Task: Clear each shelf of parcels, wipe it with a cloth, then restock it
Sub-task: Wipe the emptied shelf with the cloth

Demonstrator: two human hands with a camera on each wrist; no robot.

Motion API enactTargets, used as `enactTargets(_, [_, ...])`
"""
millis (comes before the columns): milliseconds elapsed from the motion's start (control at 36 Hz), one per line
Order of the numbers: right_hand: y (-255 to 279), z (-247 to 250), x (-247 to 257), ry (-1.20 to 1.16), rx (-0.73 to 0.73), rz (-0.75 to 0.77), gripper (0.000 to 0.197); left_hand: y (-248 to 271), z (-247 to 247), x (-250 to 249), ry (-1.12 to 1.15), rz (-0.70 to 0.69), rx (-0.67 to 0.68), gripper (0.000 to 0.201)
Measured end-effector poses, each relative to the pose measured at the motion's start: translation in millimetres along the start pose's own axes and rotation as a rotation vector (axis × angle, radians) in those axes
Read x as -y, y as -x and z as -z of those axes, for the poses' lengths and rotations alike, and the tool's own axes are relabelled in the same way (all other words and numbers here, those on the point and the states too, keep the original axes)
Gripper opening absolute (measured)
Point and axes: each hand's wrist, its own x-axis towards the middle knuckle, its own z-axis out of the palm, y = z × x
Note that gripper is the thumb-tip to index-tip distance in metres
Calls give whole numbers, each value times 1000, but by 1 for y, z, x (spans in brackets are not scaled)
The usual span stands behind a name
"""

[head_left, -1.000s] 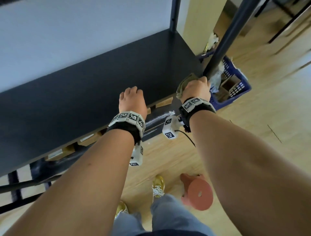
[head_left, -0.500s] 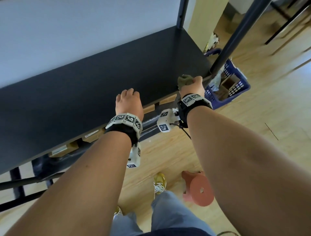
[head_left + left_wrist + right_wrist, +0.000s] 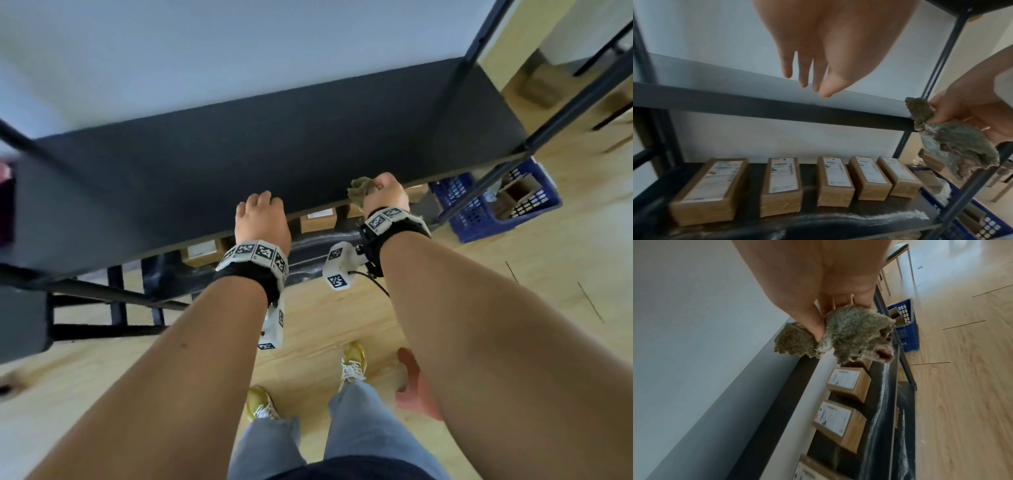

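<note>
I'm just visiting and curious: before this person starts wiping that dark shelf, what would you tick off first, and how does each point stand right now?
1. Cloth in hand: ok, the right hand grips it, bunched.
2. Upper shelf free of parcels: ok, its dark top shows bare.
3. Cloth touching the shelf: not ok, it hangs at the front edge.
4. Left hand free: ok, fingers straight, holding nothing, over the front edge.
5. Parcels below out of the way: ok, five sit in a row on the lower shelf.
6. Cloth clean enough: cannot tell.
</note>
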Motion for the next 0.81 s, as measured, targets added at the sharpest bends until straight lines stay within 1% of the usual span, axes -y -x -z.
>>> enactTargets(111, [35, -34, 21, 26, 60, 62, 21, 26, 2, 51, -2, 73, 13, 45])
enactTargets(250, [78, -77, 47, 86, 141, 151, 27, 58, 7, 105, -3, 132, -8, 46])
enactTargets(389, [122, -115, 72, 153, 235, 259, 24, 89, 10, 156, 7, 188, -12, 46])
enactTargets(556, [176, -162, 97, 172, 276, 364, 16, 125, 7, 212, 24, 269, -25, 45])
enactTargets(639, [200, -181, 115, 197, 344, 444, 22, 140, 5, 239, 15, 320, -30, 40])
enactTargets(722, [219, -198, 136, 224, 424, 530, 26, 150, 5, 261, 27, 386, -26, 39])
enactTargets(805, [233, -214, 162, 241, 455, 598, 25, 156, 8, 279, 46, 451, -45, 41])
